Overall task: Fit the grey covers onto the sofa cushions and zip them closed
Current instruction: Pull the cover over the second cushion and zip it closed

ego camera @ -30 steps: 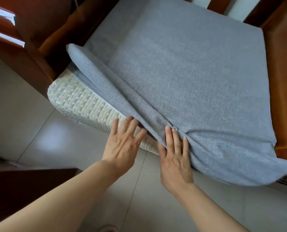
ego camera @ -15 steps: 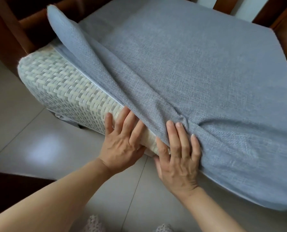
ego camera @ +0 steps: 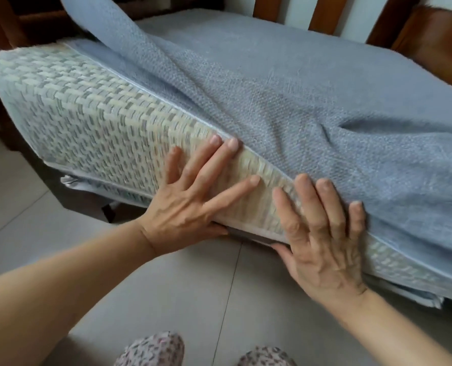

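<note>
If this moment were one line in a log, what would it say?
step: fitting cover | left hand: flat on cushion side | right hand: on cover edge | front: uncovered

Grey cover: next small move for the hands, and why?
Probably pull the grey cover flap down over the cushion's bare woven side. That face is uncovered, the flap lies folded back on top, and both the left hand and right hand press flat.

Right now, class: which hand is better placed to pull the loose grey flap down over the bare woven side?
Probably the right hand: its fingertips already overlap the grey cover edge. The left hand lies flat on the bare woven cushion side.
</note>
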